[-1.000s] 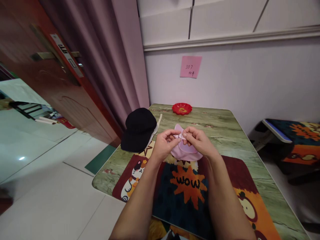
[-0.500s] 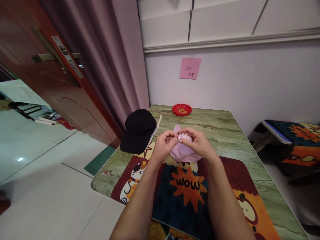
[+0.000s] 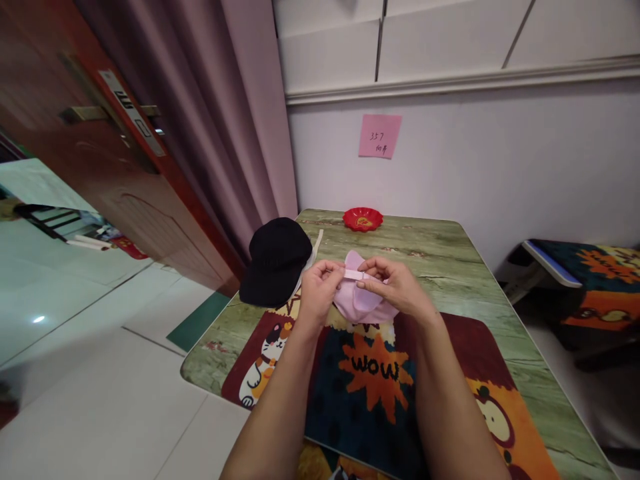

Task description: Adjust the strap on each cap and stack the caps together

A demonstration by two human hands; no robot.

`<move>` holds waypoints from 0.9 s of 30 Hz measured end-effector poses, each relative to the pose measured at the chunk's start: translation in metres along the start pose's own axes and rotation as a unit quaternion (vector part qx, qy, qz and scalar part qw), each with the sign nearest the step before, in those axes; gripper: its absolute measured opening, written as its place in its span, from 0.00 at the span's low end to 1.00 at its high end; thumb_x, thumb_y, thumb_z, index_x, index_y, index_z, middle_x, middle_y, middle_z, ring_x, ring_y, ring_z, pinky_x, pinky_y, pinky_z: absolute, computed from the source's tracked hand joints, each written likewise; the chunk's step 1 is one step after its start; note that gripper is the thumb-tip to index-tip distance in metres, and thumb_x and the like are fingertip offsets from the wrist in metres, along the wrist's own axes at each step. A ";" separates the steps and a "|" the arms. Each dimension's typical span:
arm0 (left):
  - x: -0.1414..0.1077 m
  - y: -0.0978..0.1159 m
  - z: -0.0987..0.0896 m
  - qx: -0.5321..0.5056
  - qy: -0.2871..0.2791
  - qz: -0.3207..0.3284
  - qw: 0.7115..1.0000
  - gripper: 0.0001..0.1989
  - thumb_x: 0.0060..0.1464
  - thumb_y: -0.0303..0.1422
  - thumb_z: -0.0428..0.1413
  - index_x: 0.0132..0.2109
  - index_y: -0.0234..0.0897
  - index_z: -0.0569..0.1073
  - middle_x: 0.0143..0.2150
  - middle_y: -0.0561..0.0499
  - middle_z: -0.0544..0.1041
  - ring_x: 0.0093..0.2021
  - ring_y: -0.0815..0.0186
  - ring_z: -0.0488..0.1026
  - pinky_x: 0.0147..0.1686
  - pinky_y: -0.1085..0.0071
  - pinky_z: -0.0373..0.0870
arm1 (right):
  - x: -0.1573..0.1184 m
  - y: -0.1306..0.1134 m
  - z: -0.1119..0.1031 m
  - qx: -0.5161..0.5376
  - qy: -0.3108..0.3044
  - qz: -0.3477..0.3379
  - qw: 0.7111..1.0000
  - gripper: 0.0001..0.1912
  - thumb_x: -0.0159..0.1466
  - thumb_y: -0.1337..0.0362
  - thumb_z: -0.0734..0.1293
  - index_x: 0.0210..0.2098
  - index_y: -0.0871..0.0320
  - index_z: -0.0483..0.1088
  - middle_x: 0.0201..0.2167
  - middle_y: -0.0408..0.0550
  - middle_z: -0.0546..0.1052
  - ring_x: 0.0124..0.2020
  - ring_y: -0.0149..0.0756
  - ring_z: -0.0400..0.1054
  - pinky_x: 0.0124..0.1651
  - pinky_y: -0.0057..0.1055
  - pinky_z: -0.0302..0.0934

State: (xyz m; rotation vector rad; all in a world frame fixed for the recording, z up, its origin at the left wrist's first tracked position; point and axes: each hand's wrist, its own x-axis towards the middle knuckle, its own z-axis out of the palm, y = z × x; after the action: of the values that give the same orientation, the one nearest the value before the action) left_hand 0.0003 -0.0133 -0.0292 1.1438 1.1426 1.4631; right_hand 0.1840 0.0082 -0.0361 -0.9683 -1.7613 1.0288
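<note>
A pink cap (image 3: 361,305) rests on the printed mat, its back strap (image 3: 353,275) stretched between my hands. The strap's left end is pinched by my left hand (image 3: 321,283), fingers closed. On the other side, my right hand (image 3: 393,283) grips the strap near a small buckle, thumb in front and fingers behind. Part of the cap is covered by my fingers. To the left lies a black cap (image 3: 277,257), with a pale cloth or strap partly under its right side; neither hand touches it.
At the table's far edge sits a red scalloped dish (image 3: 363,219). The mat (image 3: 370,393) covers the near part of the green wood-pattern table (image 3: 425,240). A wooden door (image 3: 125,193) and purple curtain (image 3: 235,113) stand left. Another table (image 3: 600,267) is at right.
My left hand has moved left, away from my right hand, drawing the pink cap's strap out so more of it shows. My right hand stays nearly in place.
</note>
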 end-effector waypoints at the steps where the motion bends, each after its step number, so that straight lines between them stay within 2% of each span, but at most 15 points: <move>1: 0.000 0.000 -0.001 -0.002 0.006 -0.005 1.000 0.08 0.46 0.35 0.62 0.29 0.34 0.74 0.22 0.56 0.70 0.20 0.76 0.57 0.21 0.76 0.52 | 0.000 0.000 -0.001 0.010 -0.007 0.003 1.000 0.15 0.59 0.55 0.75 0.41 0.57 0.76 0.31 0.43 0.77 0.30 0.32 0.66 0.33 0.29 0.58; 3: 0.000 0.000 -0.001 -0.005 0.013 -0.013 1.000 0.06 0.45 0.33 0.61 0.28 0.34 0.74 0.20 0.57 0.69 0.19 0.76 0.56 0.20 0.76 0.50 | -0.001 0.000 -0.001 0.029 -0.021 0.002 0.999 0.15 0.60 0.55 0.74 0.42 0.57 0.76 0.32 0.44 0.77 0.30 0.33 0.66 0.34 0.29 0.59; 8: 0.001 0.001 0.000 -0.003 0.001 -0.034 0.999 0.04 0.45 0.31 0.58 0.29 0.35 0.73 0.20 0.56 0.71 0.16 0.76 0.56 0.18 0.76 0.50 | -0.001 -0.004 0.001 0.027 -0.028 -0.006 0.999 0.19 0.65 0.59 0.68 0.54 0.54 0.75 0.31 0.43 0.76 0.30 0.34 0.66 0.33 0.30 0.58; 11: 0.000 0.004 0.001 -0.006 -0.013 -0.040 0.999 0.05 0.45 0.32 0.58 0.30 0.35 0.73 0.19 0.56 0.71 0.15 0.76 0.58 0.17 0.76 0.50 | -0.001 -0.007 0.001 -0.015 -0.036 -0.021 0.999 0.16 0.66 0.63 0.64 0.51 0.51 0.79 0.38 0.45 0.80 0.32 0.35 0.67 0.35 0.31 0.58; 13: -0.001 0.005 0.001 -0.014 -0.024 -0.043 0.999 0.05 0.46 0.33 0.58 0.30 0.35 0.73 0.18 0.55 0.71 0.15 0.75 0.59 0.17 0.77 0.51 | -0.001 -0.008 0.000 -0.025 -0.038 -0.029 0.999 0.17 0.67 0.65 0.62 0.49 0.50 0.80 0.40 0.44 0.81 0.33 0.35 0.67 0.36 0.31 0.58; 15: -0.002 0.006 0.001 -0.021 -0.036 -0.051 0.998 0.06 0.47 0.33 0.58 0.31 0.35 0.73 0.19 0.55 0.71 0.15 0.75 0.60 0.17 0.77 0.51 | -0.001 -0.009 0.000 -0.021 -0.031 -0.029 0.999 0.15 0.67 0.64 0.62 0.46 0.52 0.80 0.36 0.44 0.79 0.31 0.34 0.66 0.35 0.31 0.57; 18: -0.001 0.006 0.001 -0.021 -0.052 -0.047 0.997 0.07 0.49 0.34 0.59 0.33 0.34 0.73 0.20 0.54 0.72 0.16 0.75 0.60 0.17 0.77 0.53 | 0.000 -0.008 0.002 0.009 -0.031 -0.017 0.999 0.12 0.68 0.57 0.65 0.41 0.54 0.78 0.32 0.44 0.76 0.30 0.33 0.64 0.34 0.30 0.56; 22: 0.000 -0.001 0.000 -0.004 -0.065 0.014 0.998 0.13 0.55 0.40 0.58 0.41 0.36 0.73 0.23 0.56 0.71 0.18 0.74 0.62 0.19 0.77 0.56 | 0.002 -0.005 0.009 0.057 0.007 -0.010 0.998 0.15 0.63 0.50 0.71 0.35 0.56 0.74 0.30 0.43 0.73 0.30 0.32 0.63 0.33 0.29 0.57; 24: 0.001 -0.006 -0.001 0.034 -0.095 0.034 0.994 0.14 0.57 0.40 0.58 0.47 0.37 0.73 0.23 0.57 0.70 0.18 0.73 0.63 0.19 0.77 0.56 | 0.003 -0.004 0.012 0.079 0.028 -0.007 0.996 0.17 0.62 0.49 0.72 0.33 0.56 0.72 0.29 0.43 0.71 0.29 0.32 0.62 0.33 0.28 0.57; 27: 0.000 -0.011 0.000 0.094 -0.148 0.046 0.983 0.16 0.53 0.35 0.61 0.50 0.37 0.74 0.24 0.57 0.70 0.20 0.73 0.63 0.21 0.76 0.57 | 0.003 -0.003 0.013 0.123 0.017 0.004 0.992 0.17 0.63 0.47 0.70 0.34 0.55 0.71 0.29 0.43 0.71 0.29 0.33 0.62 0.33 0.29 0.58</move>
State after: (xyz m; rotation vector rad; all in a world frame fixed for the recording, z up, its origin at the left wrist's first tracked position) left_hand 0.0014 -0.0114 -0.0400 1.5070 1.0444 1.2188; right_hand 0.1701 0.0068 -0.0360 -0.8335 -1.5615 1.1952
